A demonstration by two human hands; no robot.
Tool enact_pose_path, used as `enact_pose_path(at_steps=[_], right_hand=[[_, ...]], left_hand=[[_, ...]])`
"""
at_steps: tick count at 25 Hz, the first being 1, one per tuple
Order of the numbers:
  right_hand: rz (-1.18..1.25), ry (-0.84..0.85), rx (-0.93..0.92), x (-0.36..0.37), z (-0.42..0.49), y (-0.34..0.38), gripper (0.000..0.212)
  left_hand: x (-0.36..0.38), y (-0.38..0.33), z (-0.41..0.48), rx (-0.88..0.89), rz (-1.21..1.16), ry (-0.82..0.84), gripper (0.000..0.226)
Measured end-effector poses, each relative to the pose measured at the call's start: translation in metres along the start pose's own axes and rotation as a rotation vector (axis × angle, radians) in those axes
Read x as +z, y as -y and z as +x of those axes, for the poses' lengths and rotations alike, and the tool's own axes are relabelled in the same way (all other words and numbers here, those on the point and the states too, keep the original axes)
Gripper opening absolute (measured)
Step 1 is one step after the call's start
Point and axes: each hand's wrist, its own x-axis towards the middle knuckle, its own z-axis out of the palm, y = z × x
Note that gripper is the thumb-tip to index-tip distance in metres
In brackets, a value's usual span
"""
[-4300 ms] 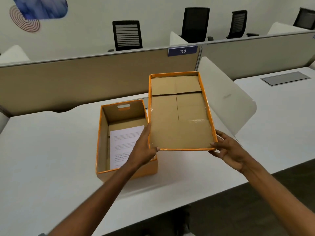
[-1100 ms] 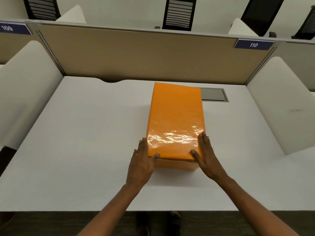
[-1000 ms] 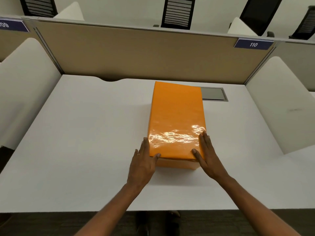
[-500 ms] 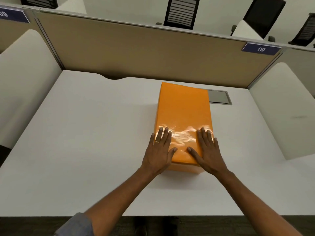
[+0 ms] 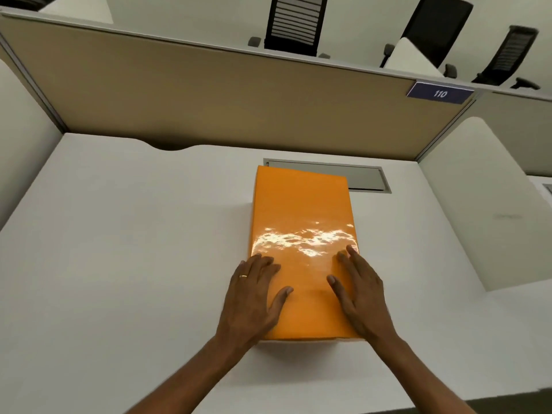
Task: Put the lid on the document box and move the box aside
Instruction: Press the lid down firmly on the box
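Observation:
The orange lid sits flat on the document box and covers it fully; only a thin strip of the box's front wall shows below the lid's near edge. The closed box stands on the white desk, right of centre. My left hand lies palm down on the lid's near left corner, fingers spread. My right hand lies palm down on the near right part of the lid. Neither hand grips anything.
A grey cable hatch is set into the desk just behind the box. A tan partition closes the back, white side dividers stand right and left. Office chairs stand beyond the partition.
The lid went from held beside the open box to seated on it. My hands moved from the lid's near edges to lying flat on top, and the box sits slightly farther back.

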Motion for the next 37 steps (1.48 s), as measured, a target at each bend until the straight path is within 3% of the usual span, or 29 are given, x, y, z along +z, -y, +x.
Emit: enact_pose_path(at_steps=[8,13,22,26,30,33,37], right_hand=[[0.08,0.0,0.006,-0.032,0.187,-0.012,0.07],[0.261,0.024,0.077,-0.029,0.261,-0.021,0.061],[0.251,0.032,0.008,-0.009,0.272,-0.037,0.048],[-0.09,-0.032,-0.086,-0.015,0.259,-0.017,0.057],[-0.11,0.058,-0.146,-0.001,0.226,0.0,0.067],[-0.217,0.086,-0.162,0.011,0.212,-0.007,0.073],[-0.283,0.023,-0.158,0.021,0.214,-0.007,0.075]], left_hand=[[-0.006,0.026,0.193,-0.112,-0.02,0.119,0.074],[0.003,0.032,0.262,-0.239,-0.093,0.194,0.091],[0.023,0.033,0.269,-0.218,0.137,0.146,0.086],[0.022,0.017,0.266,-0.076,0.271,0.109,0.076],[0.032,-0.014,0.235,-0.038,0.137,0.137,0.067],[0.048,-0.018,0.215,-0.046,0.271,0.217,0.068],[0.062,-0.013,0.213,-0.019,0.349,0.157,0.07]])
